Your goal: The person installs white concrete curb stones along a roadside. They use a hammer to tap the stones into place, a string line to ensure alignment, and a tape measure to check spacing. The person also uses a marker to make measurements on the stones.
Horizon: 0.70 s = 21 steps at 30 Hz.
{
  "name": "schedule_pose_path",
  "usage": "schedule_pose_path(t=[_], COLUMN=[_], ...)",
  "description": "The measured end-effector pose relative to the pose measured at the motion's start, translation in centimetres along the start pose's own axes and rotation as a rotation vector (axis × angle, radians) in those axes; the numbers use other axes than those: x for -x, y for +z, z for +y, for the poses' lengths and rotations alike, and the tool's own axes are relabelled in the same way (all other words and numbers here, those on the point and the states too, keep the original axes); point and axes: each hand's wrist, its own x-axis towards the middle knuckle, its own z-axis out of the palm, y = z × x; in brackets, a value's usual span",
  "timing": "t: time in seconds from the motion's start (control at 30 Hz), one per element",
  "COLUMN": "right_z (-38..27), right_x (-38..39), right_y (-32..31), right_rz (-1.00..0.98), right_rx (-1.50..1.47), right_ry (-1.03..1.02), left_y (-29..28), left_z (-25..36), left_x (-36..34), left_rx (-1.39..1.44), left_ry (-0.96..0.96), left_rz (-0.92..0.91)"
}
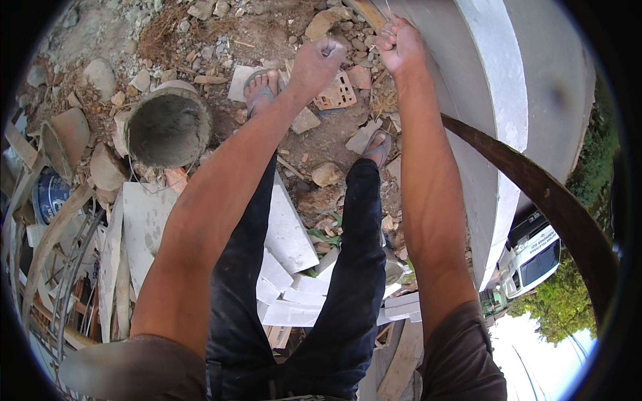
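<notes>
My left hand (322, 61) is closed, its fingers curled in, above the rubble near the far side. Whatever it may hold is hidden. To its right, my right hand (401, 48) pinches a thin pale string (388, 8) that runs up out of view. This hand is beside the grey plastered wall (461, 73), close to a wooden board (366, 12). A broken hollow brick (336, 92) lies on the ground below and between the hands.
At left stands a mortar-stained bucket (168, 127), near a blue paint pail (50, 197). Pale blocks (287, 230) lie around my legs. Stones and brick pieces cover the ground by my sandalled feet. A dark wooden plank (528, 170) crosses on the right; a white vehicle (531, 260) is beyond.
</notes>
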Motion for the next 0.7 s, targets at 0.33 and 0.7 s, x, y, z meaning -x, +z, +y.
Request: schedule_pose_path(t=[0.33, 0.7], right_z=[-1.3, 0.1], right_x=[4.5, 1.7], right_y=[4.7, 2.1], right_rz=[0.157, 0.374], right_rx=[0.464, 0.948], right_ry=[-0.238, -0.514], left_y=[2.2, 4.4], left_z=[4.7, 6.5], left_x=[-11.5, -12.6], left_rx=[0.415, 0.686], left_ry=[-0.073, -0.378], left_rz=[0.088, 0.180])
